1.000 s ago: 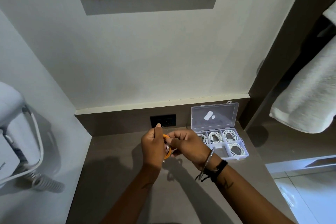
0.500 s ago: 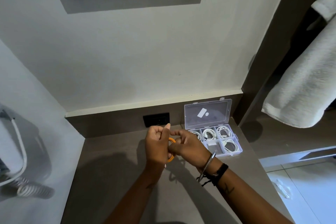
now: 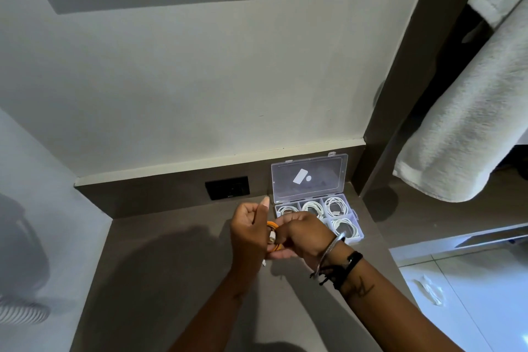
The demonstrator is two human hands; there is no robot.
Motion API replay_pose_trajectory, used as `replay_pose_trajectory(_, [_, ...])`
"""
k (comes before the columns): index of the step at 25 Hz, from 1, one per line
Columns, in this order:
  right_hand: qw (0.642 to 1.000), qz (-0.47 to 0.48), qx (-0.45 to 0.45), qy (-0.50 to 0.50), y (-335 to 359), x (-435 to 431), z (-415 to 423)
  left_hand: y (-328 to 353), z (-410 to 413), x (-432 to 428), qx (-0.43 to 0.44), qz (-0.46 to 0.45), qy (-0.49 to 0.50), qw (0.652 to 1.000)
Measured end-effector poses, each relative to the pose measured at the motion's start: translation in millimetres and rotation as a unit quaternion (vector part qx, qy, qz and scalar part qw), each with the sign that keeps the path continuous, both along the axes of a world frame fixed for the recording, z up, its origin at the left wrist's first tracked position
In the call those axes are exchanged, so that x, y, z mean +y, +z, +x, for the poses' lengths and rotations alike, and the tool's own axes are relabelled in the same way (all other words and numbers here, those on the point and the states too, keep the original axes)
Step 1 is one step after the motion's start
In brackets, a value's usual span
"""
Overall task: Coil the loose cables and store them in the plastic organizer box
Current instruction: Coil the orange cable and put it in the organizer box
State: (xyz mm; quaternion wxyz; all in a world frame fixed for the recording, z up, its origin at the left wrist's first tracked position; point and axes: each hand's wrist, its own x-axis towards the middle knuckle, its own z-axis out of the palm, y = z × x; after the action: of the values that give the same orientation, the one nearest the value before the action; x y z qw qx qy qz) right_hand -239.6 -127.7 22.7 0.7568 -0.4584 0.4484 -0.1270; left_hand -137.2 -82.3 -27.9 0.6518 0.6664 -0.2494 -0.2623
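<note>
Low in the centre of the frame, we see both hands meet above a grey counter; the left hand and right hand each grasp an orange cable, likely to keep its coil tight; wrists angle inward; just right, touching the wall, the plastic organizer box lies open, white cables coiled in its compartments.
</note>
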Motion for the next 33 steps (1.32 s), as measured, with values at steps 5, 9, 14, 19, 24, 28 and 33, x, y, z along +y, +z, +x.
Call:
replay_pose_trajectory(5, [0.999,-0.019,-0.004,0.048,-4,-9,-17,-9,-1,-6,-0.005,0.019,-0.060,0.998])
replay_pose_trajectory(9, [0.979,-0.196,0.031,0.037,-19,-9,-26,-15,-9,-14,0.027,0.032,-0.072,0.997])
replay_pose_trajectory(14, [0.846,-0.518,0.122,0.011,-44,-16,-41,-29,-33,-35,0.105,0.075,-0.087,0.988])
replay_pose_trajectory(19, [0.899,-0.382,0.155,-0.147,-89,-44,-66,-49,-59,-59,0.149,0.129,-0.083,0.977])
replay_pose_trajectory(24, [0.921,-0.286,0.141,-0.223,-127,-66,-74,-80,-63,-51,-0.034,0.204,-0.145,0.968])
replay_pose_trajectory(28, [0.923,-0.247,0.155,-0.250,-155,-75,-73,-88,-67,-72,0.043,0.272,-0.097,0.957])
replay_pose_trajectory(33, [0.913,-0.279,0.189,-0.229,-165,-91,-75,-94,-85,-104,0.064,0.255,-0.019,0.965])
